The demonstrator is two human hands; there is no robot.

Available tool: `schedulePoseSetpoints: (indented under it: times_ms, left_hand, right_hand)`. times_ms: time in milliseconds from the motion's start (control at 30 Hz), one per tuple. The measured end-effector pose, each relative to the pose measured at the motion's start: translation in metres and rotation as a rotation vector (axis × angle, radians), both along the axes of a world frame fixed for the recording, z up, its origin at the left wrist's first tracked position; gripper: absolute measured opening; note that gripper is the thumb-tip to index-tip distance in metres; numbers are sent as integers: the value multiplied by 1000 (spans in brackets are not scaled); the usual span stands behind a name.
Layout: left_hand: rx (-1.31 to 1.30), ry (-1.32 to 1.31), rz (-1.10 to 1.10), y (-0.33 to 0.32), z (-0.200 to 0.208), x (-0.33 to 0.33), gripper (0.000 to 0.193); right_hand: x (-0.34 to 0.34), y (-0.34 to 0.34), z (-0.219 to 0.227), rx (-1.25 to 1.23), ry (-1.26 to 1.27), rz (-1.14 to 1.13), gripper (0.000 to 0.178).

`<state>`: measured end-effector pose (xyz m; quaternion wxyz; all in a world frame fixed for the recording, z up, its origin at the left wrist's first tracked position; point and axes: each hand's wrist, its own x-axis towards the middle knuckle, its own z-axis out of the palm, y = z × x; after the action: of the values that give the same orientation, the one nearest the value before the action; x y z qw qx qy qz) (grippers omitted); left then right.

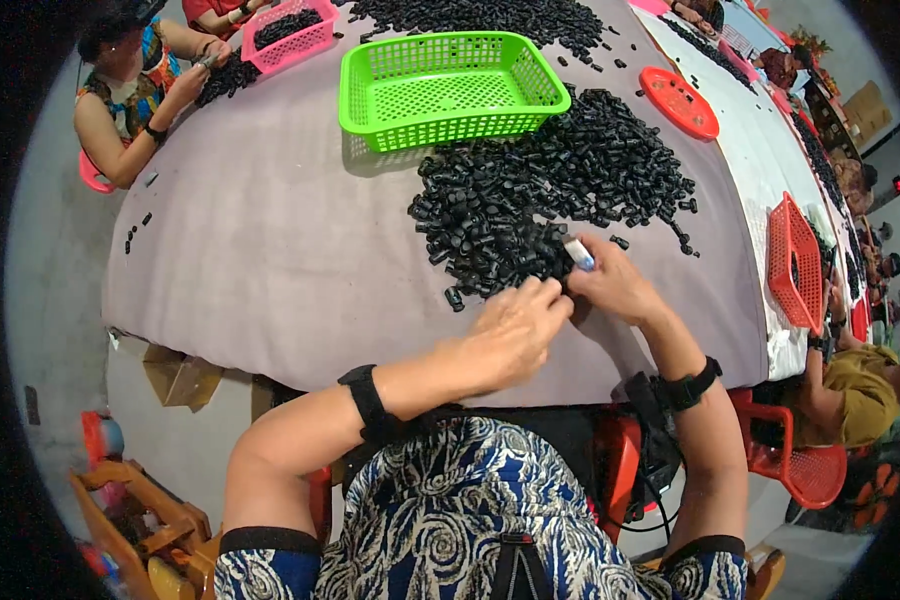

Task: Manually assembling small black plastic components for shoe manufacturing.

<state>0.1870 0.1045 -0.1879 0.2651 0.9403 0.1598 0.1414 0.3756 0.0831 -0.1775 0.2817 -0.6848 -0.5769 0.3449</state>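
**Left hand [516, 328] and right hand [617, 282] at near side of black parts pile [560, 170]**

Right grip: narrow, holding a small white-and-blue tool [579, 253], tip at the pile; tool type unclear. Left: fingertips bunched just beside the right ones; can't tell if a part is pinched there. Both forearms cross the tabletop [260, 240] near edge.

Parts pile covers mid-to-right tabletop, spread out toward the right edge. Green basket [450, 135] sits at its far-left side. Second heap [490, 18] lies beyond, toward the far edge.

Room: widest stretch of grey cloth runs from pile to left edge, with a few loose parts [147, 218] near that edge. Narrower strip between pile and near edge, hands partly over it.

Right side is tighter: red tray [699, 122] on the right edge, white table [745, 200] adjoining, red basket [796, 285] on that.

Co-worker [130, 95] at far-left edge, beside pink basket [295, 42].
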Motion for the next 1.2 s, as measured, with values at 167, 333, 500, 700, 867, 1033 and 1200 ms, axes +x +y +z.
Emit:
schedulePoseSetpoints:
  times_ms: [167,333,500,700,867,1033,1200]
  left_hand:
    - [-11,-29,78,25,4,-9,42]
    - [-103,-227,55,32,5,-16,35]
    - [-164,-289,147,25,16,-49,14]
    - [-253,29,67,19,18,-76,15]
    - [-126,-109,186,37,-2,-58,18]
    - [-125,-138,208,55,4,-49,20]
    - [-612,-316,395,61,3,-38,15]
  right_hand:
    - [-6,37,-8,-40,-84,19,27]
    - [-3,45,27,-15,-187,77,29]
    - [3,19,53,-38,14,36,18]
    - [-34,6,28,-282,413,75,7]
    - [-54,29,18,-212,773,71,9]
    - [-47,51,7,-101,1146,93,10]
    - [-43,53,6,-32,1207,113,13]
